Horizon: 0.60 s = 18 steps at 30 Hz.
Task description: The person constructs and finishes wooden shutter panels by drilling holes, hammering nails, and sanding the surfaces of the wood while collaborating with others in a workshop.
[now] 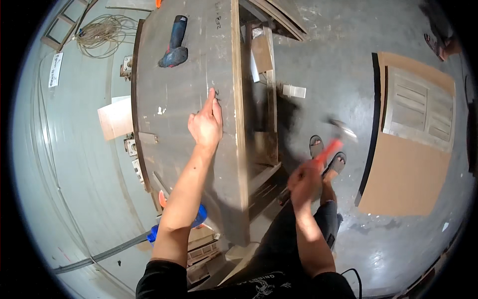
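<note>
My left hand (205,124) rests over the grey worktable (174,104), its index finger reaching forward and the other fingers folded close. Whether something small is pinched at the fingertips cannot be made out. To the right of the table, my right hand (305,180) is wrapped round the red handle of a hammer (330,148). The metal hammer head, smeared by motion, hangs in the air above the floor. A dark blue cordless drill (176,45) lies on the table beyond my left hand.
The table's wooden edge runs between my hands, above an open frame with shelves. A brown board (403,174) with a pale slotted panel (418,107) lies on the floor at right. Coiled cable (107,37) is at far left. Another person's foot (433,46) shows at upper right.
</note>
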Each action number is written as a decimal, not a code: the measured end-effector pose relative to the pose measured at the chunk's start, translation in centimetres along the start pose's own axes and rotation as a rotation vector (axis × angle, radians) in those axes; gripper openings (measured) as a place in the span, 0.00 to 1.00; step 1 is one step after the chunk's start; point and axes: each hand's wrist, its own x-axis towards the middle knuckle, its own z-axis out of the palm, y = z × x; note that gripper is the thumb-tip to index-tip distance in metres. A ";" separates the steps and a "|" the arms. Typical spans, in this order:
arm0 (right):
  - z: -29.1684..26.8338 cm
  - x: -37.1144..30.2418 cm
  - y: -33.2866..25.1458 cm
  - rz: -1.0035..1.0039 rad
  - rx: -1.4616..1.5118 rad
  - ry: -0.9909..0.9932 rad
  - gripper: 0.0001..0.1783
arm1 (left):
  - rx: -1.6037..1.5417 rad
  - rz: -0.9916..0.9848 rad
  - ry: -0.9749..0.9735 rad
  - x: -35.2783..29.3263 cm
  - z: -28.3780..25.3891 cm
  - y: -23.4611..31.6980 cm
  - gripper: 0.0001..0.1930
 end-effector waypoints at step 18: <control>-10.9 3.7 1.5 0.058 -0.206 -0.065 0.18 | -0.046 0.097 -0.023 5.6 -1.8 3.4 0.28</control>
